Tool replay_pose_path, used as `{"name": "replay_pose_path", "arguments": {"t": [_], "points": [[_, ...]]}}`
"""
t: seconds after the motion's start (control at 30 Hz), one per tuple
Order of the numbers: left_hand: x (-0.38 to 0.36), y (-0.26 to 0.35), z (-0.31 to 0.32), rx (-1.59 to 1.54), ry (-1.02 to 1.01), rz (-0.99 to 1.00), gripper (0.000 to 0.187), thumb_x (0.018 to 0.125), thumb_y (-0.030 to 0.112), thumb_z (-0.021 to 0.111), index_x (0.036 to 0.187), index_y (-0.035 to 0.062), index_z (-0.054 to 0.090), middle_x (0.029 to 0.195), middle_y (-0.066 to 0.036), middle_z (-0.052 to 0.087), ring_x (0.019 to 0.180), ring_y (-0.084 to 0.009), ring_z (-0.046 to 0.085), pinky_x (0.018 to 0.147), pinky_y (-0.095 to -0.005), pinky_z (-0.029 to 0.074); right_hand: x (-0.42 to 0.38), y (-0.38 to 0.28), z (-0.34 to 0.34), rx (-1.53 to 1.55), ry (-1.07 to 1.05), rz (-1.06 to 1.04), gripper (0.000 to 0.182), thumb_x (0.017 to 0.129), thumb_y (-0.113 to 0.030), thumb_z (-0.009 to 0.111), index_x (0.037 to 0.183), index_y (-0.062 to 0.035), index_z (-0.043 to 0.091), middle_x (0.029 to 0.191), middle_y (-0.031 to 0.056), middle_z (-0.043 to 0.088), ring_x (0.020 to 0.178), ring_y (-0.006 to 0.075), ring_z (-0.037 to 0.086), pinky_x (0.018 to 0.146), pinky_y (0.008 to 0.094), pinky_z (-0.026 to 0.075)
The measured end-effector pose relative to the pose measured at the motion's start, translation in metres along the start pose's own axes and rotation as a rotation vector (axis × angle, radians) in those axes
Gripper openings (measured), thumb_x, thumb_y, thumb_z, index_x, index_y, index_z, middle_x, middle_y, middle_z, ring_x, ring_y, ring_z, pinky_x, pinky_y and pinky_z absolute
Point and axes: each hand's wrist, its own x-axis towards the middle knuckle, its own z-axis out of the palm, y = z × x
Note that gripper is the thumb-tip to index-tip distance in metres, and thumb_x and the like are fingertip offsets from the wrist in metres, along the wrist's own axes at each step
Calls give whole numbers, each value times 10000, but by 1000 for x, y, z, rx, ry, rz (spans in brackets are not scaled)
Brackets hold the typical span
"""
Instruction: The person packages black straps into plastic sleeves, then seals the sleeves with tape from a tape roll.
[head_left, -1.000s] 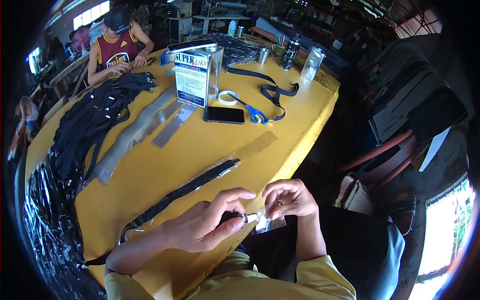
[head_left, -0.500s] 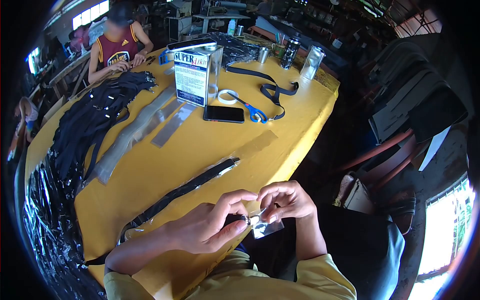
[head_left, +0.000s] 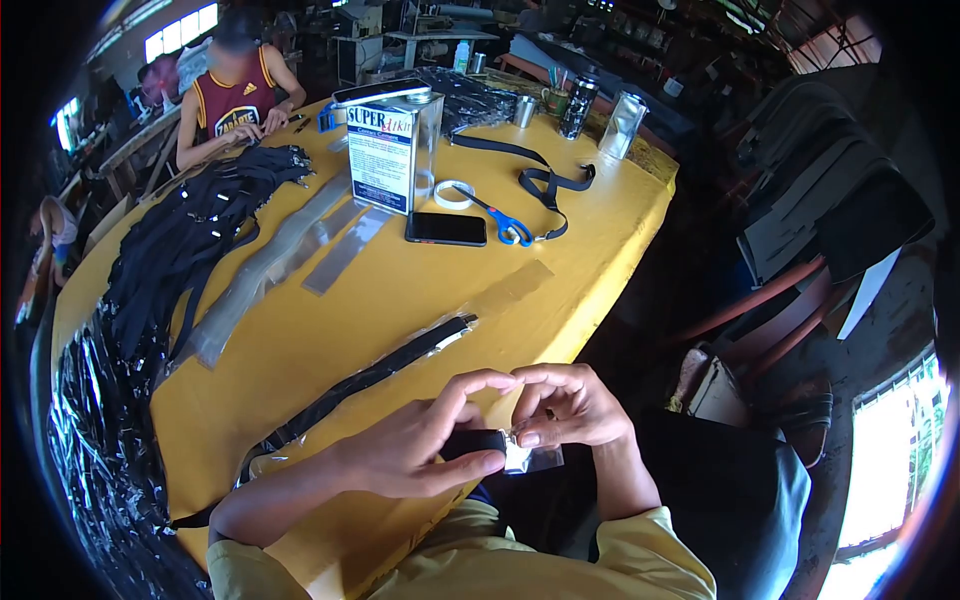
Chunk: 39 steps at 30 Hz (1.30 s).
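Note:
Between the thumb and fingers of my left hand is the end of a black strap, with a shiny metal end toward my right hand. My right hand pinches a clear plastic sleeve at the metal end; its fingertips hide how far the strap is inside. The two index fingertips meet above the strap. Beyond my left hand, another black strap in clear plastic lies slantwise on the yellow table.
A contact cement can stands at the back, near a phone, blue scissors and a tape roll. Black straps lie heaped at left, beside clear plastic strips. A co-worker sits at the far left.
The strap in my left hand has turned so its broad face shows more. My right fingers have closed in on its metal end, and the plastic has shifted slightly.

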Motion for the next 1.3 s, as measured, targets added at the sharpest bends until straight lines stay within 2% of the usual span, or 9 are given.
{"name": "replay_pose_path", "arguments": {"t": [0.13,0.2,0.23,0.47,0.53,0.87,1.03,1.13,1.3], "points": [[-18,-9,-11,50,122,-158,809,914,388,784,1462,30,309,907,-103,661,940,-203,673,927,-377,476,-6,-12,-4,-26,91,199,601,840,14,816,1376,-36,548,836,45,726,728,75,666,577,194,482],[-22,-9,-16,269,33,-168,699,923,489,738,1361,17,465,891,-135,711,869,-238,709,838,-405,514,-9,-14,-7,-30,121,179,625,849,20,808,1399,-32,516,838,51,727,708,68,656,571,191,460],[-21,-1,-15,248,-13,-218,486,973,453,687,1156,13,593,900,-113,724,836,-212,715,790,-355,523,-10,-14,-11,-66,101,183,619,857,23,800,1402,-33,510,846,58,727,712,68,657,592,196,463],[-19,3,-12,-22,-233,-258,324,1101,328,486,1112,28,608,766,-29,666,710,-152,646,671,-306,491,-10,-7,-21,-102,-74,203,644,867,6,796,1432,-45,493,859,51,727,724,65,655,611,204,475],[-17,7,-13,23,-338,-396,429,1115,410,402,943,58,577,662,-6,589,589,-149,590,580,-322,462,-8,-3,-17,-81,-120,179,660,866,-3,801,1444,-50,487,854,43,722,717,54,636,614,213,469],[-18,8,1,101,-206,-449,417,1104,418,417,925,64,545,644,-54,573,535,-193,537,551,-374,425,2,10,10,-145,-144,270,695,884,-75,813,1478,-90,454,845,32,687,697,49,582,637,215,458],[-16,17,5,257,-195,-590,570,1044,586,481,923,36,571,658,-89,566,589,-183,549,586,-378,440,9,24,18,-35,-148,231,824,896,-102,809,1545,-105,301,921,58,637,717,48,563,608,215,444],[-16,21,9,206,-137,-492,605,1032,622,478,937,34,583,658,-86,562,588,-183,562,584,-372,446,11,21,23,-17,-97,208,819,900,-117,809,1528,-99,284,954,58,593,707,43,552,607,205,429],[-20,9,9,52,-111,-460,385,1073,425,531,965,59,579,674,-8,578,594,-98,569,554,-288,445,8,28,23,27,-83,200,700,969,-182,739,1491,-88,283,970,59,559,696,39,549,605,207,433]]}}
